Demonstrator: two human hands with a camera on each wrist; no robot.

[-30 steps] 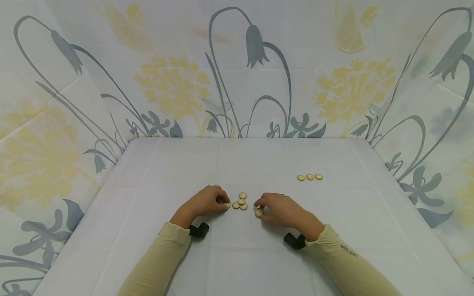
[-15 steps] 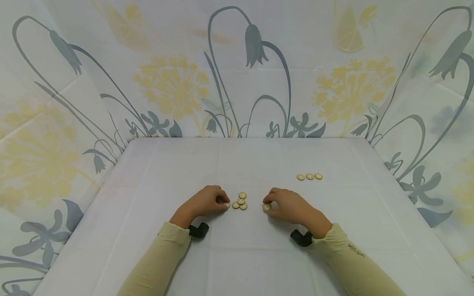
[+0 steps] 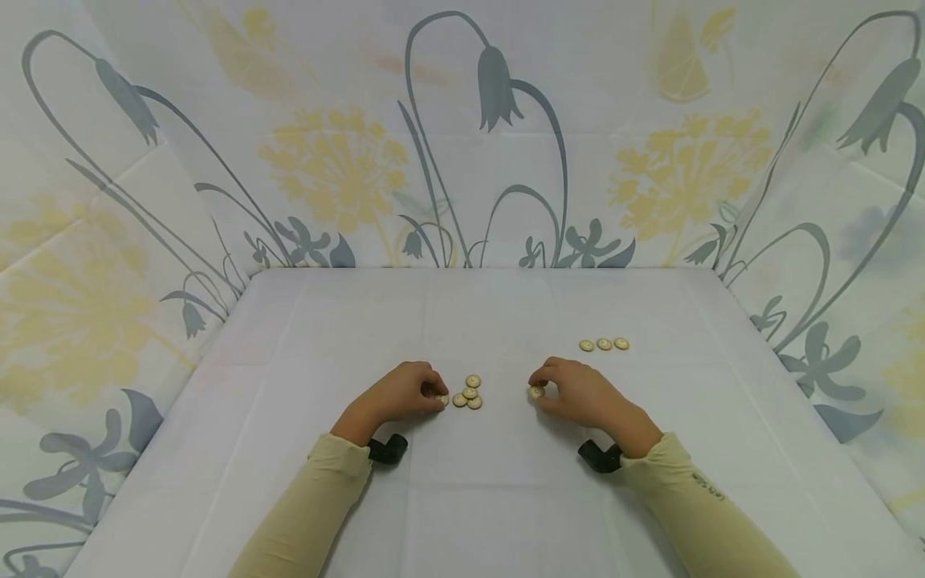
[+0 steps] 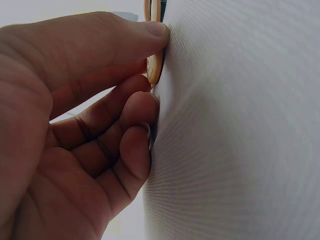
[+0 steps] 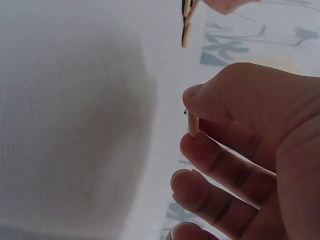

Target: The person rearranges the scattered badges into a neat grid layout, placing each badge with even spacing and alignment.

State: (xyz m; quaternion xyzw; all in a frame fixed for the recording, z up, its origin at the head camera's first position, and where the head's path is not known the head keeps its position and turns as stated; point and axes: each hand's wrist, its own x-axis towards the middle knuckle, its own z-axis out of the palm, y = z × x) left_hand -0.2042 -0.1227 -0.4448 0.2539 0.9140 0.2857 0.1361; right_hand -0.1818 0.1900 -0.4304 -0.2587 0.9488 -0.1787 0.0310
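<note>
- Head view: the white-covered bench (image 3: 462,498) reaches back to a patterned backdrop (image 3: 448,144); its near edge is out of frame. About midway between the left and right edges lies a four-button cluster (image 3: 470,393), one disc overlapping its neighbours. A three-button row (image 3: 604,343) lies farther back, toward the far right corner.
- Also there, the left hand (image 3: 408,391) is on the left-edge side of the cluster, thumb and fingers pinching the left-hand button (image 3: 443,399). The right hand (image 3: 585,393) is on the right-edge side, gripping the right-hand button (image 3: 535,392), between cluster and row. A small sideways slip of the left hand could knock the cluster, since its button sits just beside it.
- Left wrist view: the left thumb (image 4: 155,31) lies across the button's edge, with a finger behind it; the disc appears to be down on the cloth. Pressing unevenly on so thin a rim could make it tip or skid. Another disc shows at the top, partly cut off.
- Right wrist view: the right thumb (image 5: 200,100) and forefinger close on the button by its rim, the other fingers loosely bent. It seems clear of the cloth. With so little surface held, it might twist or drop; brought too low toward the row, the knuckles could push the three discs out of line.
</note>
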